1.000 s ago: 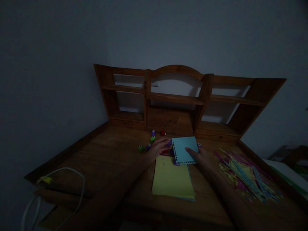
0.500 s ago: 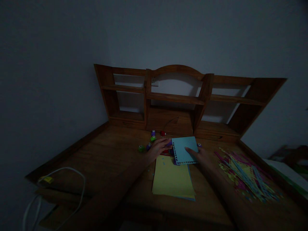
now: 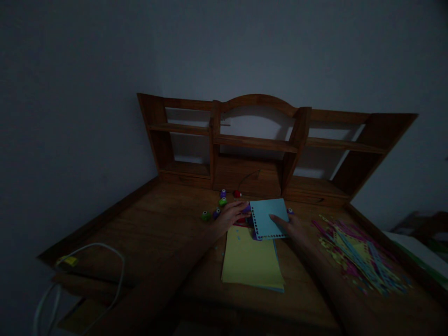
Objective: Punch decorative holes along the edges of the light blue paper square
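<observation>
My right hand (image 3: 290, 225) grips a light blue paper sheet (image 3: 270, 218), thumb on top and fingers underneath. Rows of punched holes run along the sheet's left and near edges. My left hand (image 3: 233, 215) lies over a purple and red hole punch (image 3: 245, 210) at the sheet's left edge, fingers curled onto it; its lower part is mostly hidden. Below the hands rests a stack of yellow paper (image 3: 252, 261) with blue sheets showing under it and tiny blue bits on top.
Several small round punches stand near my left hand, among them a green one (image 3: 206, 215) and a red one (image 3: 237, 193). A pile of coloured paper strips (image 3: 360, 254) lies at right. A white cable (image 3: 121, 266) loops at left. Behind rises a wooden shelf unit (image 3: 255, 142).
</observation>
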Available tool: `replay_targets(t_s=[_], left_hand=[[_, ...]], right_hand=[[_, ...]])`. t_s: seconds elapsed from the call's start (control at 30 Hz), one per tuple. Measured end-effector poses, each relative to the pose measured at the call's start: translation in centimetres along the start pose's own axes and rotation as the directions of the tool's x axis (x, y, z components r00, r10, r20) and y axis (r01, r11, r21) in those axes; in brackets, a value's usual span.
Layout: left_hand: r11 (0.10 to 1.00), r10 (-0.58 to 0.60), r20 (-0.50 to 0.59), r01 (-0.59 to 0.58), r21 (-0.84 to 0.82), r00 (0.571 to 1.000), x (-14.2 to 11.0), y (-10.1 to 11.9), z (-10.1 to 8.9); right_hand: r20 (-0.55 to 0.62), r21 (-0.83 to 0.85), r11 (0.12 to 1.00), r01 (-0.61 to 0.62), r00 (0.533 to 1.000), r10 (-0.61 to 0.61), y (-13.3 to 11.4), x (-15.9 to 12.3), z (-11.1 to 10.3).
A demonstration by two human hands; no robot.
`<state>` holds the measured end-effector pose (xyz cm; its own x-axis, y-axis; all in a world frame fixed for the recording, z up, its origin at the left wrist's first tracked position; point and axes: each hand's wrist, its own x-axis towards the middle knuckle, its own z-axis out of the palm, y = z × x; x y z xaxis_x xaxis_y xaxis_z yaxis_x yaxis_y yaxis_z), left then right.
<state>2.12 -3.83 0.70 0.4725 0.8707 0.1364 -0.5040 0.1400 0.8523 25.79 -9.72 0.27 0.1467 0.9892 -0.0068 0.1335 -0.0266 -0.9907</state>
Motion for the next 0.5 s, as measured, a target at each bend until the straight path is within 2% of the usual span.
replay_targets(t_s=[0.5], left_hand=[[1.000,-0.013,-0.020,0.013,0.005,1.000,0.09,-0.04,-0.12]], right_hand=[[-0.002,0.011,0.999,-0.034,0.999,0.034,-0.35,-0.14,-0.02]])
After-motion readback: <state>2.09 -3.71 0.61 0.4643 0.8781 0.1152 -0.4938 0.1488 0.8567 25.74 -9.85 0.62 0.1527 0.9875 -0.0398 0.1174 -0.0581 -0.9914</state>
